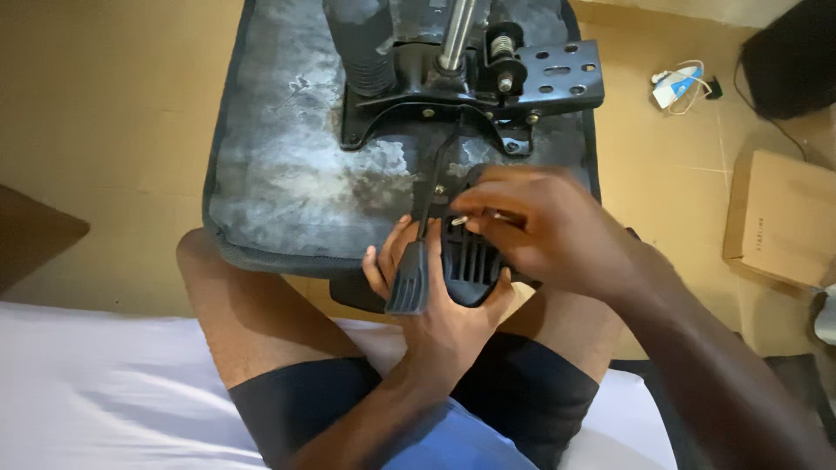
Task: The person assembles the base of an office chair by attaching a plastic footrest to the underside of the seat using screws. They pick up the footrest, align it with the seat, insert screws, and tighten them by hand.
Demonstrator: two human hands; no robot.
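Left hand [440, 300] grips black ribbed plastic cover [468, 261] against upturned chair seat [287, 174] edge, right hand [540, 222] pinches what looks like a small screw [459, 221]; I'd worry it slips, drops floorward.

A black ribbed plastic armrest bracket [470, 265] stood upright against the front edge of the upturned chair seat [296, 174], a small silver screw [459, 221] lying at its top.

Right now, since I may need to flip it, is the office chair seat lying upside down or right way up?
Upside down. The seat's worn underside faces up, with the black metal mechanism plate and gas-lift column bolted on top.
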